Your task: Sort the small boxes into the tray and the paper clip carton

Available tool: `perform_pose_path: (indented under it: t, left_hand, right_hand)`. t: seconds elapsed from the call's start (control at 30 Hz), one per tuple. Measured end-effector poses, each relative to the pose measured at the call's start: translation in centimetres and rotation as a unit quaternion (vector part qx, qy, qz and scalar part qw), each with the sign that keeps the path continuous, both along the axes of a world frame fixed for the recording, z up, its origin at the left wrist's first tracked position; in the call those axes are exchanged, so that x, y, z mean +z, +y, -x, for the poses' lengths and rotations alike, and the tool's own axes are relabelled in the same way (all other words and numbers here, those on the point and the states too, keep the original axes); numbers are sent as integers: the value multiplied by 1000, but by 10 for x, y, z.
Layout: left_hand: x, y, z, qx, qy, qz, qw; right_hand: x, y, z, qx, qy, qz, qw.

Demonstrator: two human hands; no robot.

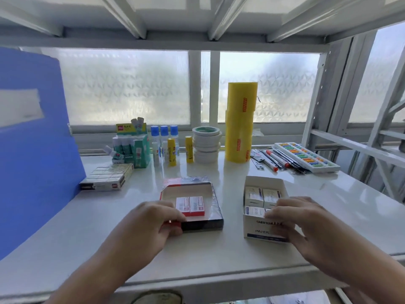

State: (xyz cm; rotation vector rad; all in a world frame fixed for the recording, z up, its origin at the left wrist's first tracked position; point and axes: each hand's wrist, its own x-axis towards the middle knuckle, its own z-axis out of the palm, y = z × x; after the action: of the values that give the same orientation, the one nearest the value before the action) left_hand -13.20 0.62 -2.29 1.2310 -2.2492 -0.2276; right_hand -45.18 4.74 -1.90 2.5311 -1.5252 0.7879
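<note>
The left hand [151, 218] pinches a red box [173, 222] at the tray's [215, 207] 7 o'clock corner. The right hand [291, 216] curls over a white box [255, 211] in the carton [263, 232]. Both should push gently, flat down.

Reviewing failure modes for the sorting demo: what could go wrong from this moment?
1. The left hand covers the tray's near-left corner; its red box could catch on the rim instead of seating beside the two red boxes inside.
2. The right hand presses at the paper clip carton's front edge; the light carton might tip or slide.
3. Loose plastic wrap on the tray could snag.
</note>
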Motion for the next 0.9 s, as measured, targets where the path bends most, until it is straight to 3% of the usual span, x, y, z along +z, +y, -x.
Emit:
perform_pose_path:
  t: [0.23, 0.9]
  left_hand:
    - [1, 9, -5, -16, -1, -12, 1000]
    - [9, -26, -9, 66, -46, -19, 997]
  right_hand:
    - [6, -16, -28, 43, -7, -32, 999]
    - [5, -66, -54, 21, -6, -76, 997]
